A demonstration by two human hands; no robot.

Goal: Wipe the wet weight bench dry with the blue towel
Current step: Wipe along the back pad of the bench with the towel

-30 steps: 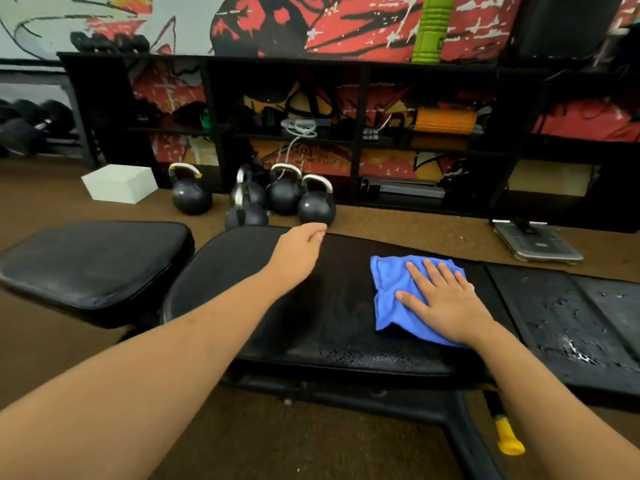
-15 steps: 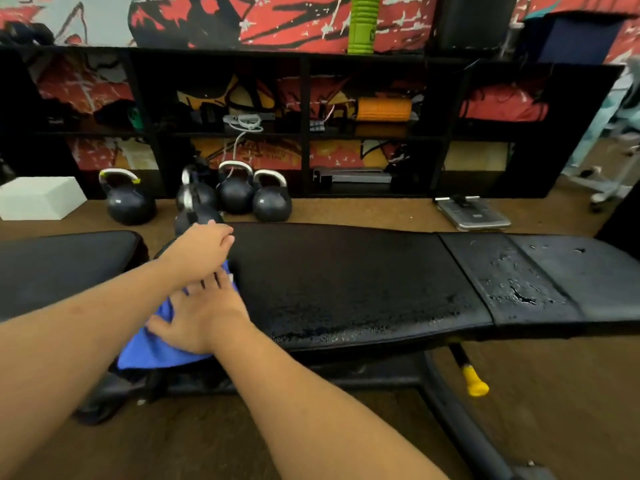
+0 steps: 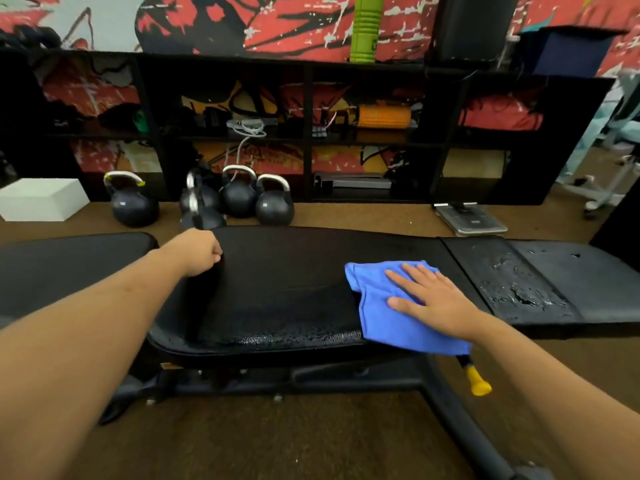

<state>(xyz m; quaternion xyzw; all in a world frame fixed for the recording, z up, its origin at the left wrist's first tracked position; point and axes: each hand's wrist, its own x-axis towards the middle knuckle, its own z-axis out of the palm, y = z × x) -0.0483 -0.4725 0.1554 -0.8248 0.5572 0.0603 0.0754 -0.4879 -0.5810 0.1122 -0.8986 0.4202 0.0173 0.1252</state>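
The black weight bench (image 3: 284, 289) runs across the view, with water beads along its front edge and on the seat pad (image 3: 512, 289) at the right. A blue towel (image 3: 388, 313) lies on the right end of the long pad, hanging a little over the front edge. My right hand (image 3: 436, 299) presses flat on the towel with fingers spread. My left hand (image 3: 201, 252) rests at the pad's left end, fingers curled down on the pad.
A second black bench pad (image 3: 69, 268) sits at the left. Several kettlebells (image 3: 239, 199), a white box (image 3: 41, 199) and a scale (image 3: 471, 220) stand on the floor behind, before a black shelf unit. A yellow-tipped lever (image 3: 476, 381) sticks out under the bench.
My right hand has swept the towel from the pad's left end, near my left hand, across to its right end. The left hand has stayed at the left end.
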